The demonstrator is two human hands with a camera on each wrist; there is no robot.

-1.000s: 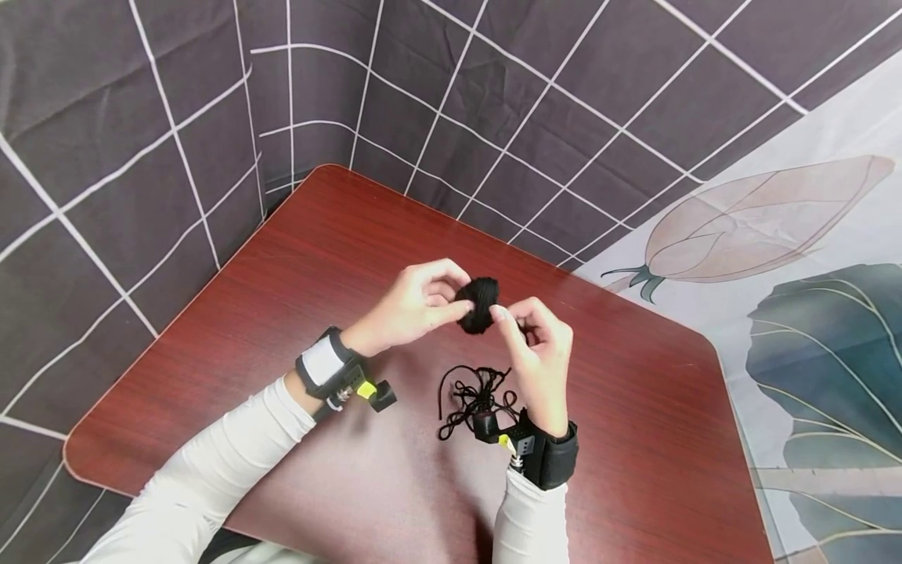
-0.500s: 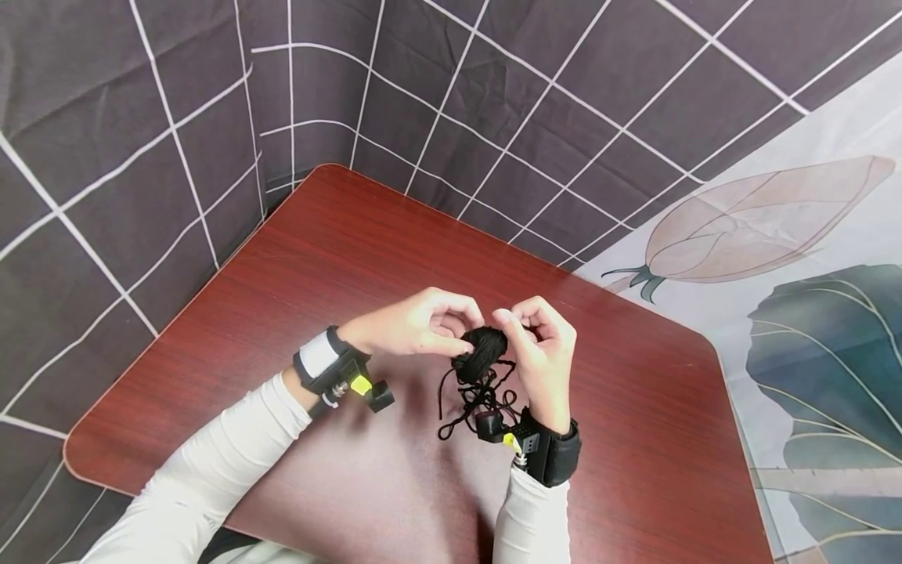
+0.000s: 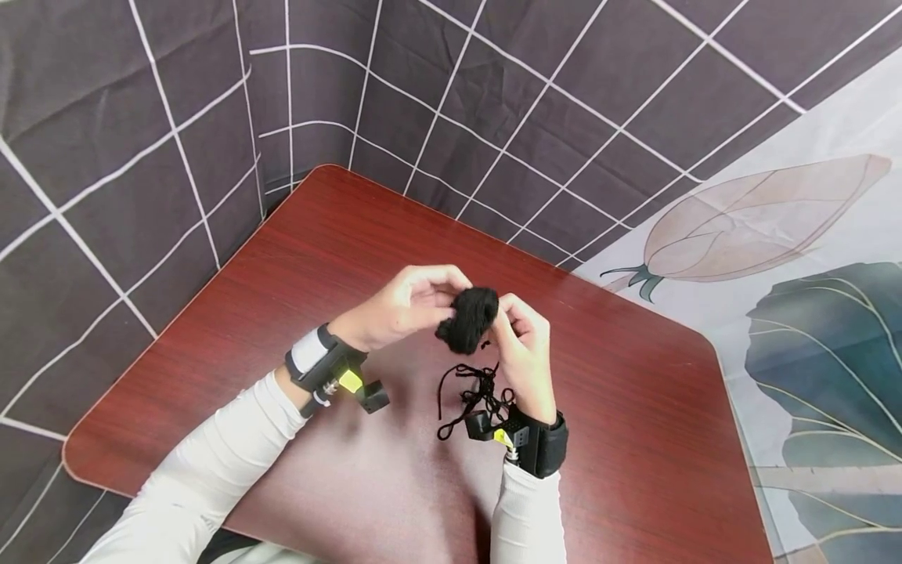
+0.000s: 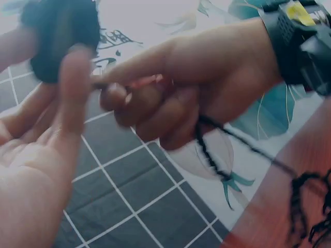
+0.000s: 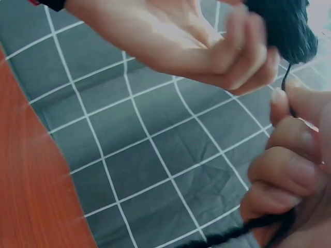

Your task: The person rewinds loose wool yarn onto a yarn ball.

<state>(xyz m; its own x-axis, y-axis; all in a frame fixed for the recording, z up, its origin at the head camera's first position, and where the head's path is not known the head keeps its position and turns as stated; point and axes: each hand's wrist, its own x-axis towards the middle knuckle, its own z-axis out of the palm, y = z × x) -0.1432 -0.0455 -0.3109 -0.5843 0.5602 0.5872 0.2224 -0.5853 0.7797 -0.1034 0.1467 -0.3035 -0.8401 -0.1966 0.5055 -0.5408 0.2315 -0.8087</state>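
A small ball of black yarn (image 3: 468,321) is held up over the table by my left hand (image 3: 395,309), thumb on one side and fingers on the other. Close at its right, my right hand (image 3: 527,352) pinches the black strand (image 5: 285,80) that comes off the ball. In the left wrist view, the yarn tail (image 4: 243,140) runs out below the right hand's curled fingers. It leads down to a loose tangle of black yarn (image 3: 479,392) on the table, partly covered by the right wrist's camera. The left hand is blurred in both wrist views.
A reddish-brown wooden table (image 3: 634,439) with rounded corners lies beneath the hands. Dark grey cloth with a white grid (image 3: 535,117) hangs along its left and far sides. On the right hangs a pale cloth printed with leaves (image 3: 838,368).
The ball and left hand dipped toward the tangle half a second ago, then rose again, with the ball turned. The right hand has shifted slightly left.
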